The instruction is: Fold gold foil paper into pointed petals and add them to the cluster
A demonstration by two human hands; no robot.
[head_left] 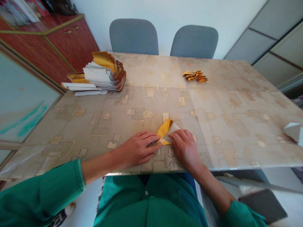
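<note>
A small folded sheet of gold foil paper with a white back lies near the table's front edge, between my hands. My left hand reaches in from the left, its fingertips holding the sheet's left lower part against the tabletop. On the other side, my right hand has its thumb and fingers closed in a pinch at the white part of the same paper. Part of the sheet is hidden under my fingers.
A tall stack of folded gold and white papers stands at the table's back left. Folded gold pieces lie at the back right. A white paper object sits by the right edge. Two grey chairs stand behind the patterned table.
</note>
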